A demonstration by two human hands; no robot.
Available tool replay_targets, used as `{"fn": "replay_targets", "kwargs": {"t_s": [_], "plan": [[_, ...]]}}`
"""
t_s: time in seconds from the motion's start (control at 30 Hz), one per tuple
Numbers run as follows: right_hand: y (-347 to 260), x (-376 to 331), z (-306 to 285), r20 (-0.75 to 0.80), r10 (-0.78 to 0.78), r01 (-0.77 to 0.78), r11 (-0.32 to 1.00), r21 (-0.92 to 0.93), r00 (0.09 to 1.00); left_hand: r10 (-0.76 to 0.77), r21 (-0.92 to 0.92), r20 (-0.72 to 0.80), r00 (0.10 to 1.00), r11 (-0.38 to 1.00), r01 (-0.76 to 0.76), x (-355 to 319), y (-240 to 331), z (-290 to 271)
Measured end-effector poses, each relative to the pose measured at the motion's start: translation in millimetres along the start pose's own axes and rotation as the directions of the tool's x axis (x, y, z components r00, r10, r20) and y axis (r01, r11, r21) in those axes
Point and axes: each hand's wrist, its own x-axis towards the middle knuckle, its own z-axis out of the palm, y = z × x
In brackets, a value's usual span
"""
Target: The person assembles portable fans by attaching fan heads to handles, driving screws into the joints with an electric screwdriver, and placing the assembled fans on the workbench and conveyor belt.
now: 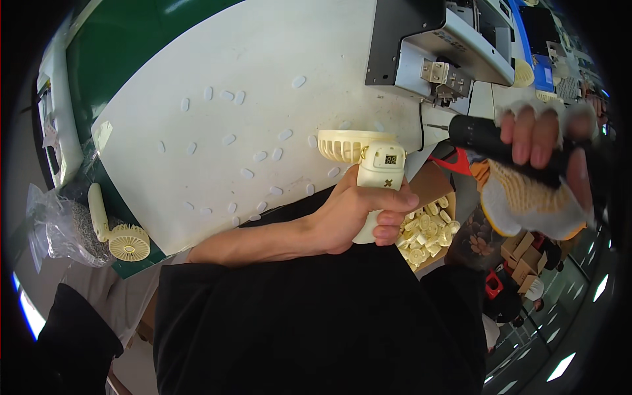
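My left hand (339, 214) is closed round the handle of a cream handheld fan (383, 158). The fan's round grille points left, and a small dark display shows on its neck. To the right, my right hand (536, 138), in a white and orange glove that leaves fingertips bare, grips a black electric screwdriver (479, 135). Its thin bit points left, a short way from the fan and just below the metal front of a machine (444, 69). Whether a screw sits on the bit is too small to tell.
Many small whitish oval pieces (228, 139) lie scattered over the white worktable (263, 39). At the left edge another cream fan (128, 242) rests beside a clear plastic bag (62, 227) with dark grainy contents. A cardboard box of cream fans (431, 227) stands below the table's right side.
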Motion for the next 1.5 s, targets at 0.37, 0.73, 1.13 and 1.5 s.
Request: {"fn": "replay_targets", "kwargs": {"t_s": [0.37,0.73,1.13,1.5], "plan": [[-40,-39,84,-0.250,-0.173,0.109,0.962,-0.249,0.953,-0.001,0.032,-0.010,1.000,0.999,0.002,1,4,3],[-46,-22,71,0.019,-0.060,0.063,0.957,-0.283,0.998,0.007,0.049,-0.015,1.000,0.999,-0.006,1,3,2],[-36,2,60,0.233,0.061,0.008,0.959,-0.283,0.971,-0.005,0.054,0.011,1.000,0.999,0.005,2,6,1],[-45,22,49,0.563,0.229,0.035,0.907,-0.419,0.794,0.034,0.128,0.036,0.999,0.991,-0.039,3,1,-8]]}}
